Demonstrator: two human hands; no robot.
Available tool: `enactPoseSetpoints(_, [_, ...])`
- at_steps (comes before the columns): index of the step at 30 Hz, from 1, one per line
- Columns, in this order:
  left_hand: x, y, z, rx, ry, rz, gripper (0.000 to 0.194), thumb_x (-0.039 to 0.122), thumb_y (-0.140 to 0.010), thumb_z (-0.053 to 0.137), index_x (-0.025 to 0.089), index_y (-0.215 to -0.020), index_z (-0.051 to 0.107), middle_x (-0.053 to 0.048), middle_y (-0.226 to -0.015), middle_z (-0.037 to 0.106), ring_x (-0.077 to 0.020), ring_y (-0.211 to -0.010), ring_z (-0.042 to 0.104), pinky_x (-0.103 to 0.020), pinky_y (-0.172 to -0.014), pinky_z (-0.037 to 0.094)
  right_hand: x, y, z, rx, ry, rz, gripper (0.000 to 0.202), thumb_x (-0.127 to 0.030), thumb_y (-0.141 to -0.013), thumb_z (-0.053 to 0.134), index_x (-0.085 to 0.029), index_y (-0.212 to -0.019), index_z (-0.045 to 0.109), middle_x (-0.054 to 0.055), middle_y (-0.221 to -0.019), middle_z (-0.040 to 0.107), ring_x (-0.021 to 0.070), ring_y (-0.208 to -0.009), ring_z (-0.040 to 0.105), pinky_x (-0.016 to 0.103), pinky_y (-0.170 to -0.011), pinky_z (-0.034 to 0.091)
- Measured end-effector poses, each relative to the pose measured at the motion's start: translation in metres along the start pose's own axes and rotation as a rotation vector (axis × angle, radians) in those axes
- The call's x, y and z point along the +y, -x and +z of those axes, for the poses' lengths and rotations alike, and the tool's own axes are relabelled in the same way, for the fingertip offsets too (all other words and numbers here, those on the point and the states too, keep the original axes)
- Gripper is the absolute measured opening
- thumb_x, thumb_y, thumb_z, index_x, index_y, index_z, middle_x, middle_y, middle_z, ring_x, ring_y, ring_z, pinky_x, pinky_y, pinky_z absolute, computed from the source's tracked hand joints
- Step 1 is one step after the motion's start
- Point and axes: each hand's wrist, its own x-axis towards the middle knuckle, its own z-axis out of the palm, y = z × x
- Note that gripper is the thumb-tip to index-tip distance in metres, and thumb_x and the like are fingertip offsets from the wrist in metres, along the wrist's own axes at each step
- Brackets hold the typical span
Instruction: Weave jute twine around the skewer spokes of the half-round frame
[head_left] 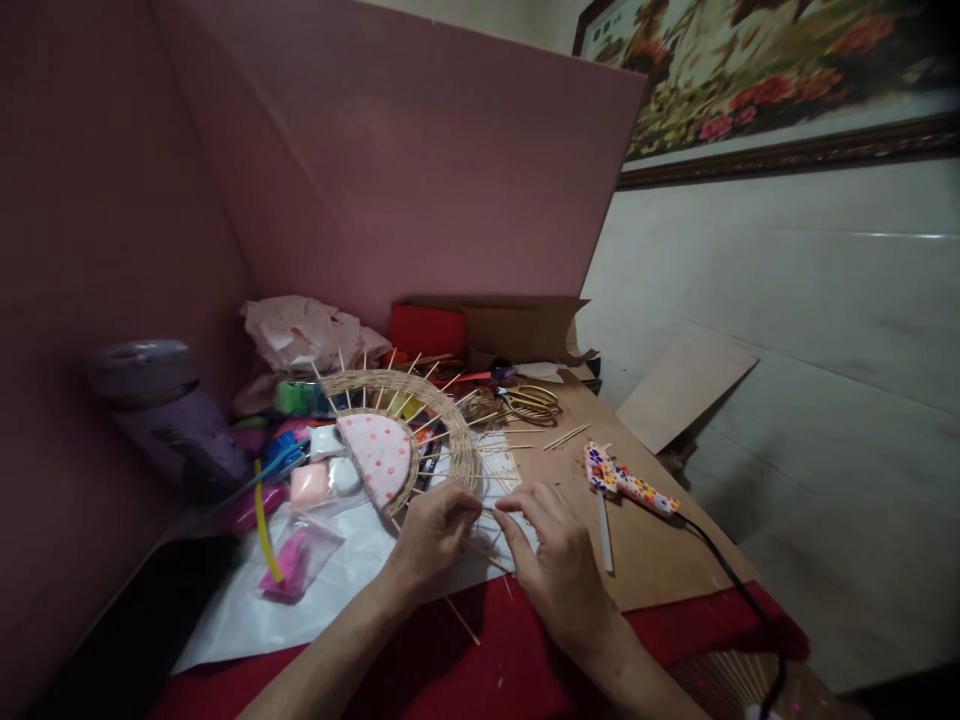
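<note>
A half-round frame of thin sticks with a woven twine band stands over the table, its inner half-disc covered in pale cloth with reddish dots. My left hand is closed at the lower right end of the band, thumb and finger pinched on it or on a stick there. Just right of it, my right hand pinches something thin, perhaps a stick or twine end, too small to make out. The fingertips of both hands nearly meet. Sticks jut out below my left hand.
Right of the hands, a patterned glue gun with a black cord lies on cardboard. Behind are gold-handled scissors. To the left are clay packets and a purple bottle.
</note>
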Motion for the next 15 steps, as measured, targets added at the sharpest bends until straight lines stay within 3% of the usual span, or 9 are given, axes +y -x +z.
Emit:
enactPoseSetpoints(4, [0.002, 0.000, 0.000, 0.005, 0.011, -0.007, 0.010, 0.015, -0.076, 0.052, 0.016, -0.071, 0.061, -0.002, -0.068, 0.061, -0.0122, -0.062, 0.055, -0.023, -0.058, 0.042, -0.002, 0.001, 0.009, -0.057, -0.018, 0.031, 0.015, -0.013, -0.085, 0.046, -0.018, -0.080, 0.059, 0.005, -0.076, 0.062, 0.0169, -0.073, 0.058, 0.025, -0.065, 0.041])
enactPoseSetpoints(15, [0.002, 0.001, 0.000, 0.001, 0.109, -0.094, 0.010, 0.020, -0.076, 0.053, 0.017, -0.070, 0.061, 0.000, -0.062, 0.058, -0.0109, -0.057, 0.052, -0.021, -0.053, 0.040, 0.000, -0.003, 0.018, -0.073, -0.042, 0.076, 0.018, -0.013, -0.085, 0.046, -0.016, -0.081, 0.063, 0.005, -0.074, 0.066, 0.0163, -0.069, 0.061, 0.024, -0.063, 0.041])
